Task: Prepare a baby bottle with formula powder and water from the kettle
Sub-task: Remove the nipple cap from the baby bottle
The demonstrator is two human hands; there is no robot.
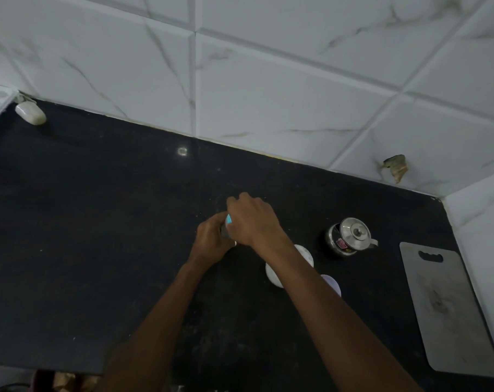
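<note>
Black counter [98, 222], centre: baby bottle [228, 222], left hand [211, 240] wrapped round its body, right hand [252, 219] closed over its top. Step, likely: cap work. Kettle [350, 236] at three o'clock; next needs a freed hand.

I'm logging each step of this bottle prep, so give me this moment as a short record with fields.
surface: black counter
left hand: grips bottle from the side
right hand: on top of the bottle, covering it
bottle: mostly hidden; a light blue part shows
kettle: steel, lid on, right of the hands, untouched
white containers: partly under the right forearm
cutting board: far right
</note>
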